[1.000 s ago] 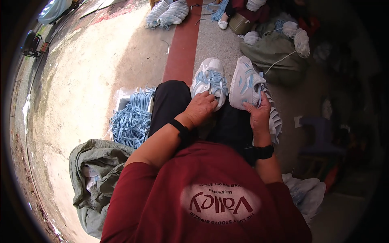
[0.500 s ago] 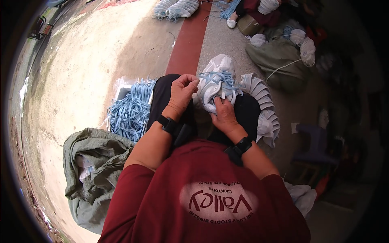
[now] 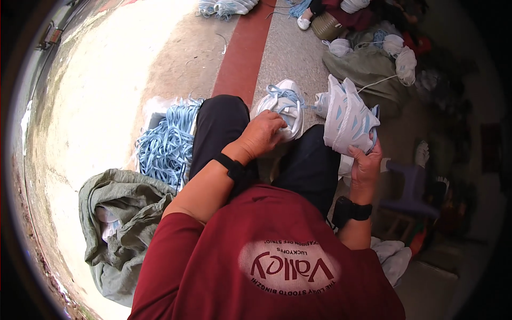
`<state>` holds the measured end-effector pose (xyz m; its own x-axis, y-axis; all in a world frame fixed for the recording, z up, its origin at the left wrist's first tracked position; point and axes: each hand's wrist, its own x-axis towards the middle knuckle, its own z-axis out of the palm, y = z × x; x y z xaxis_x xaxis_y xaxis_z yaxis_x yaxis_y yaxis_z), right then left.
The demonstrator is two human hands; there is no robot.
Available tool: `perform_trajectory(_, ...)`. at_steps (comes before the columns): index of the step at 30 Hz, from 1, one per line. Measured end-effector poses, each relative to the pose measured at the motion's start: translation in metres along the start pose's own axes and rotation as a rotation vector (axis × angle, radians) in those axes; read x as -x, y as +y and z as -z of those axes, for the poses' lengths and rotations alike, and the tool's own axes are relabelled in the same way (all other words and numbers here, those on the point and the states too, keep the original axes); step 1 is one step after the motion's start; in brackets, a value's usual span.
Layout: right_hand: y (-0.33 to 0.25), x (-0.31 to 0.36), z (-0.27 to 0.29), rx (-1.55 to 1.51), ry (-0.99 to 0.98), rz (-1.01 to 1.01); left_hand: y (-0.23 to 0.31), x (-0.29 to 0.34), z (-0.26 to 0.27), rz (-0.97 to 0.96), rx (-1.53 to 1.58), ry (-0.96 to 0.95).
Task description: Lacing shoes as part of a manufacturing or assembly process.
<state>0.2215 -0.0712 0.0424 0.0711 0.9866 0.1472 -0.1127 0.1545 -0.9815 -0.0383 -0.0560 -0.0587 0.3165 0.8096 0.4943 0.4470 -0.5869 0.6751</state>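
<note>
A white shoe upper [image 3: 292, 118] with loose light-blue laces stands just beyond my knees. My left hand [image 3: 262, 134] is closed on its near edge, fingers curled at the opening; the fingertips are partly hidden. Off to the right, my right hand [image 3: 366, 162] grips a nested stack of white shoe uppers [image 3: 345, 118] with light-blue panels, thumb on the near end and fingers behind. The stack is raised beside my right knee, with its layers fanned.
A heap of light-blue laces [image 3: 166, 140] lies left of my left knee. Nearer is a grey-green cloth sack [image 3: 125, 224] with white pieces inside. A purple stool [image 3: 408, 186] stands right. Ahead right, another person sits by a green sack [image 3: 365, 66] and white bundles [image 3: 405, 64].
My right hand has left the laced shoe upper and lifted the stack at the right. My left hand has moved right and down onto the laced upper, which sits slightly lower in view.
</note>
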Motion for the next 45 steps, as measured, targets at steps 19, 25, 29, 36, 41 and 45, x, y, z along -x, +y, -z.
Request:
perform_trajectory(19, 0.072, -0.002, -0.114, 1.046, -0.858, -0.110, -0.091, 0.007, -0.037, 1.044, 1.288, 0.286)
perform_trajectory(25, 0.071, 0.019, -0.077, 0.937, -0.683, 0.108, -0.057, 0.007, -0.029, 0.761, 1.032, -0.029)
perform_trajectory(29, 0.035, 0.025, -0.043, 0.897, -0.545, 0.098, 0.019, -0.026, -0.016, 0.844, 1.319, 0.065)
perform_trajectory(36, 0.008, 0.038, 0.097, 0.507, 0.321, 0.340, 0.003, -0.047, -0.026, 0.446, 0.012, -0.091)
perform_trajectory(41, 0.044, 0.106, 0.219, 0.776, 0.438, -0.112, -0.028, -0.035, -0.052, 0.165, -0.425, -0.285)
perform_trajectory(45, 0.141, 0.212, 0.271, 0.944, 0.605, -0.441, -0.023, -0.044, -0.072, 0.144, -0.511, -0.305)
